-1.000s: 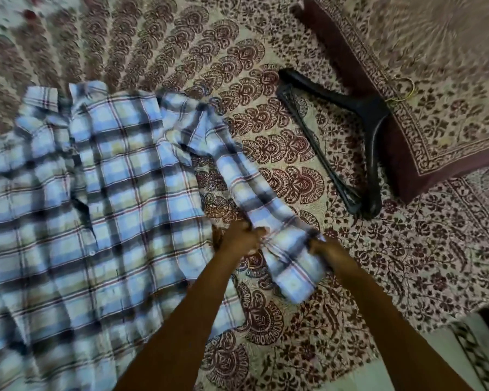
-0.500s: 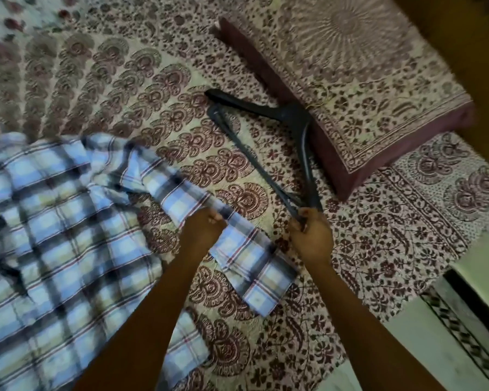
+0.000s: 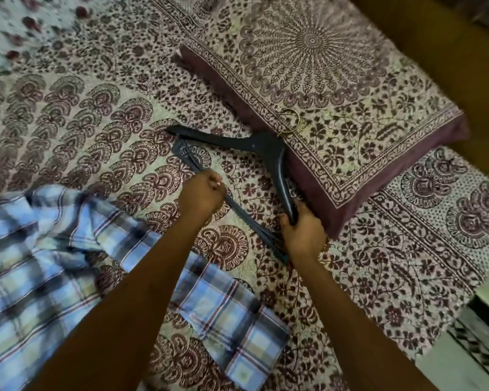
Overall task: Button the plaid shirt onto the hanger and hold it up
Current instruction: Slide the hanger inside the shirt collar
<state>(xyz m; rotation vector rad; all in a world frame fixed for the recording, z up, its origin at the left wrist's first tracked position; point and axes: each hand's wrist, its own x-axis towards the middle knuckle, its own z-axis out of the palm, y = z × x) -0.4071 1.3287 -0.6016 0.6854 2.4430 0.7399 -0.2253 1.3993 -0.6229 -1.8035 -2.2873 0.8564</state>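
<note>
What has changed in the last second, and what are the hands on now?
Both hands let go of the blue plaid shirt sleeve and moved up to the black plastic hanger. The right hand took its near end first; the left hand now grips the bottom bar. The shirt stays on the patterned bedspread, and the hanger's hook still rests on the pillow.

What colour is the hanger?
Black, with a brass-coloured hook; the head view shows the hanger.

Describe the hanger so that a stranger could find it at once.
On the printed bedspread, look beside the maroon-edged pillow. The hanger lies against its corner, gripped by the left hand and right hand. It is the only plain dark, rigid, triangular thing.
</note>
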